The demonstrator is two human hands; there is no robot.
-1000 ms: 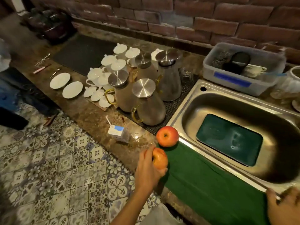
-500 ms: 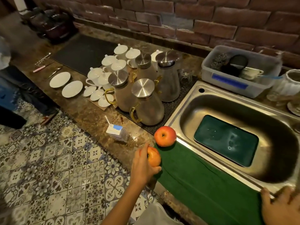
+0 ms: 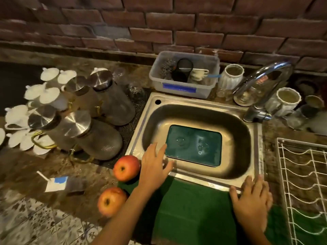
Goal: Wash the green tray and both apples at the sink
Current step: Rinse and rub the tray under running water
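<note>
The green tray point(image 3: 194, 145) lies flat on the bottom of the steel sink point(image 3: 254, 151), wet with drops. Two red-orange apples sit on the counter left of the sink: one point(image 3: 126, 167) near the sink's front left corner, the other point(image 3: 111, 201) closer to the counter edge. My left hand point(image 3: 154, 164) reaches over the sink's front left rim with fingers spread, its fingertips close to the tray's left edge, holding nothing. My right hand point(image 3: 252, 203) rests flat on the sink's front right rim and the green cloth point(image 3: 192, 214).
Several lidded glass jugs point(image 3: 95, 135) and white cups stand left of the sink. A clear plastic tub point(image 3: 184, 75) sits behind it, the faucet point(image 3: 261, 82) at the back right with white mugs. A wire rack point(image 3: 306, 183) is at the right. A small carton point(image 3: 56, 184) lies near the apples.
My left hand set down the apple it held on the counter edge and moved right over the sink rim toward the tray. The view shifted right.
</note>
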